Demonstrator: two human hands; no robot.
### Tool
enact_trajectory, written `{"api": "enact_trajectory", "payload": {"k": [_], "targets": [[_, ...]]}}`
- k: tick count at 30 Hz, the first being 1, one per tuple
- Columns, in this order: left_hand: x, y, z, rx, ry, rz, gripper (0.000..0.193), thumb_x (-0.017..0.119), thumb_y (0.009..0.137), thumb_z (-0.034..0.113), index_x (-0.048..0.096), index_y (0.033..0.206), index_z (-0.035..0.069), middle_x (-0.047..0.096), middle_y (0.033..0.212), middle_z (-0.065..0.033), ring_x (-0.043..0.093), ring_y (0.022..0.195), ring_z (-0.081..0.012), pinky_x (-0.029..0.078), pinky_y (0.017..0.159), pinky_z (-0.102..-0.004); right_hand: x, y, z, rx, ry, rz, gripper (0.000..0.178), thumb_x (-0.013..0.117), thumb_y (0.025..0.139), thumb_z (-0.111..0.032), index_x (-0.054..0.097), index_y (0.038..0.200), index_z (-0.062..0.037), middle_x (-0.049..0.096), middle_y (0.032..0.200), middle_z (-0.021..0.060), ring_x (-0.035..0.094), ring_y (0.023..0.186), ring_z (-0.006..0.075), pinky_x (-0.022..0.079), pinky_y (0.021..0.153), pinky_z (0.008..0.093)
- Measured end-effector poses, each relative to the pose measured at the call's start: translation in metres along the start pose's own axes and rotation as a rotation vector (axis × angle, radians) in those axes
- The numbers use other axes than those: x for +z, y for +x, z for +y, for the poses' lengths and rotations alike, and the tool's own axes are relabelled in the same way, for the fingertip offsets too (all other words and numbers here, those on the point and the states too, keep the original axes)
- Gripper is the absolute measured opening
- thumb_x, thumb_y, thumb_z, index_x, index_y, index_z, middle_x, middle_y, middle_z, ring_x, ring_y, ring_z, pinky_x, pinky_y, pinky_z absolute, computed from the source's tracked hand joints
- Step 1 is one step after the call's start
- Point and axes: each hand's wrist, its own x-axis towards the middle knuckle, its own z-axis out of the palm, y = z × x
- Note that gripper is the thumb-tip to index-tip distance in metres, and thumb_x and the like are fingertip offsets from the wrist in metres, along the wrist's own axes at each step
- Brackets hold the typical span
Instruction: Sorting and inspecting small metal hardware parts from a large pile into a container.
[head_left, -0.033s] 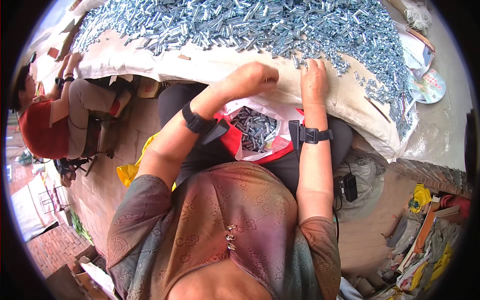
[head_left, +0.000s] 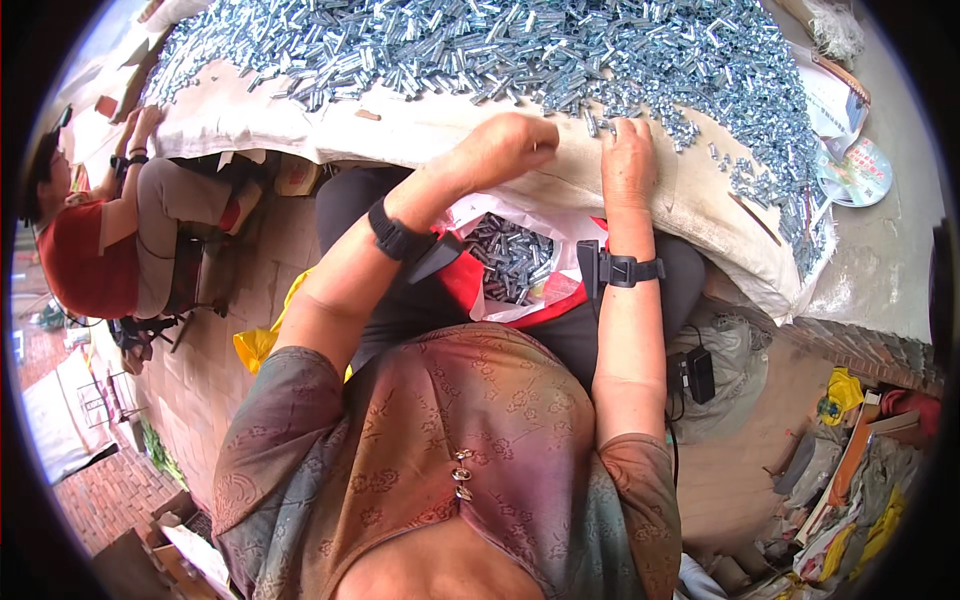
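A wide heap of small shiny metal tubes (head_left: 480, 50) spreads over the cloth-covered table in front of me. At the heap's near edge my right hand (head_left: 628, 165) rests on the cloth, fingers bent together among the loose pieces; what they pinch cannot be made out. My left hand (head_left: 505, 150) hovers just left of it with curled fingers, above the near side of the cloth, and its grip is hidden. Below both hands, between my legs, a red bag with a white liner (head_left: 572, 240) stands open, partly filled with similar metal tubes (head_left: 512, 262).
At the far left another person (head_left: 90, 260) in red sits with hands at the table's edge. A round printed disc (head_left: 862, 172) lies right of the heap. Yellow plastic (head_left: 258, 345) lies by my left leg. Sacks and boards (head_left: 840, 490) clutter the lower right floor.
My left hand has shifted very slightly upward, its fingers still curled. My right hand stays at the heap's edge.
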Motion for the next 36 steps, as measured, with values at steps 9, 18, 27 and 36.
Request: {"api": "enact_trajectory", "payload": {"k": [9, 18, 27, 36], "targets": [[0.026, 0.057, -0.044, -0.148, 0.442, 0.102, 0.016, 0.057, 0.080, 0.017, 0.059, 0.090, 0.006, 0.058, 0.088, -0.0132, 0.059, 0.080, -0.0341, 0.046, 0.069, -0.0429, 0.000, 0.002, 0.001, 0.024, -0.064, 0.097, 0.009, 0.061, 0.072, -0.009, 0.056, 0.081, -0.0080, 0.056, 0.085, 0.0094, 0.057, 0.078, 0.0294, 0.047, 0.067, 0.0405], [0.007, 0.014, -0.032, -0.136, 0.329, 0.031, 0.010, 0.056, 0.079, 0.010, 0.058, 0.088, 0.005, 0.057, 0.087, -0.0125, 0.059, 0.080, -0.0323, 0.047, 0.068, -0.0389, 0.003, -0.013, 0.002, 0.137, 0.682, 0.084, 0.018, 0.062, 0.071, -0.001, 0.062, 0.088, -0.0057, 0.061, 0.082, 0.0042, 0.059, 0.067, 0.0167, 0.047, 0.060, 0.0284], [0.004, -0.013, -0.021, -0.257, -0.228, 0.047, 0.014, 0.059, 0.078, 0.000, 0.059, 0.092, 0.001, 0.059, 0.075, -0.0041, 0.056, 0.070, -0.0102, 0.046, 0.065, -0.0256, -0.013, -0.029, -0.029, 0.405, 1.295, -0.219, 0.024, 0.065, 0.076, -0.003, 0.063, 0.099, 0.0030, 0.063, 0.079, 0.0015, 0.054, 0.069, 0.0050, 0.044, 0.064, 0.0191], [0.000, -0.026, -0.014, -0.381, -0.648, 0.057, 0.011, 0.058, 0.085, 0.007, 0.058, 0.094, 0.002, 0.060, 0.077, -0.0010, 0.057, 0.067, -0.0067, 0.046, 0.057, -0.0201, -0.013, -0.035, -0.035, 0.436, 1.431, -0.276, 0.026, 0.067, 0.075, -0.002, 0.062, 0.100, 0.0032, 0.063, 0.083, 0.0035, 0.057, 0.072, 0.0076, 0.046, 0.068, 0.0196]]}}
